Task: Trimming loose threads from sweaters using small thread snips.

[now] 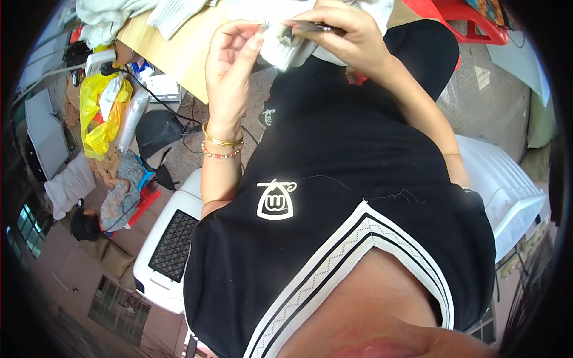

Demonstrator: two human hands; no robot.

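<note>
Near the top of the view a piece of white knitted fabric (279, 52) with a ribbed part hangs between my hands. My left hand (231, 56) has its thumb and forefinger pinched at the fabric's left edge, where fine loose threads show. Two bracelets circle that wrist. My right hand (353, 40) is closed around a dark, flat metal tool (315, 27) that looks like thread snips. The tool's tip lies over the fabric, and whether its blades are apart is too small to tell. More white fabric (370, 8) lies behind and under the right hand.
A light wooden table (173, 56) carries white ribbed knit pieces (176, 17). Left are a yellow plastic bag (95, 116), a black cable and a white box-like container (167, 244). Another person (119, 194) sits far left. Right are a red stool (477, 24) and a white plastic crate (507, 185).
</note>
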